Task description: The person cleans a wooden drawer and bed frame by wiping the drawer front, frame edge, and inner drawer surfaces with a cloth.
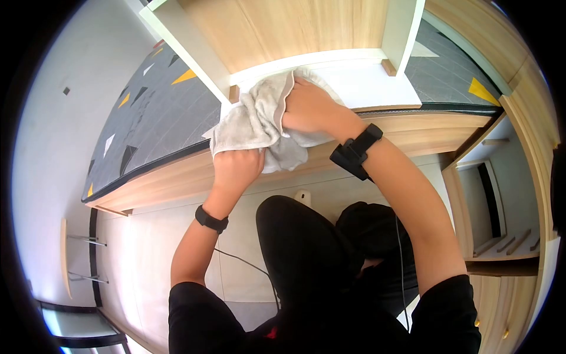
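Note:
A grey-beige cloth (250,121) lies bunched over the front left part of a white board (365,88), with its lower end hanging past the board's front edge. My left hand (237,168) grips the cloth's lower left part, fingers curled under its folds. On the board, my right hand (312,109) presses into the cloth; its fingertips are hidden by the fabric. White side panels (191,50) and a wood-coloured back panel (295,29) rise from the board.
The board rests on a grey patterned mattress (153,106) in a wooden bed frame (159,183). Wooden shelving (501,194) stands at the right. Below are my bent legs in black and the tiled floor (135,253). Thin cables run from both wristbands.

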A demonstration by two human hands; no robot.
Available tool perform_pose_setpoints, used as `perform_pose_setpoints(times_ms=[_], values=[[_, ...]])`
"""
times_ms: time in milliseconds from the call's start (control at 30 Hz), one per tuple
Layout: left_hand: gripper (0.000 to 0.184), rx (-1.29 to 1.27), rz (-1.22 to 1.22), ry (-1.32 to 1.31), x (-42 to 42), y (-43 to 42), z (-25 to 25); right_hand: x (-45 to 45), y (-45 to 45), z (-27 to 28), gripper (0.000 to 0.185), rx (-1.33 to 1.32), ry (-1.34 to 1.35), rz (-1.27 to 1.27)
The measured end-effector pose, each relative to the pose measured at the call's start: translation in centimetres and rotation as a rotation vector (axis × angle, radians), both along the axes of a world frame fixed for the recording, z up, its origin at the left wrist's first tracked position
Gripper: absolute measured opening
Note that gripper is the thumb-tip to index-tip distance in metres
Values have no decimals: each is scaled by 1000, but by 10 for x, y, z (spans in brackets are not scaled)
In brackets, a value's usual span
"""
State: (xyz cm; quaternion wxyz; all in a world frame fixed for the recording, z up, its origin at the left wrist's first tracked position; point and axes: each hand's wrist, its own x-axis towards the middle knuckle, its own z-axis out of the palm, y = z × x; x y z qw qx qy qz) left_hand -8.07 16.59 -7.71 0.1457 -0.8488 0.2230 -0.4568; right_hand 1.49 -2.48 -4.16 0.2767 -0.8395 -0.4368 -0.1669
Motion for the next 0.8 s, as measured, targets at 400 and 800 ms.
perform_pose_setpoints(times_ms=[400,800], values=[[35,-142,-5,159,14,-18,33,7,-1,-1,65,-55,-19,-441],[42,-272,-88,348,30,-24,48,12,-24,35,64,-190,202,-504]])
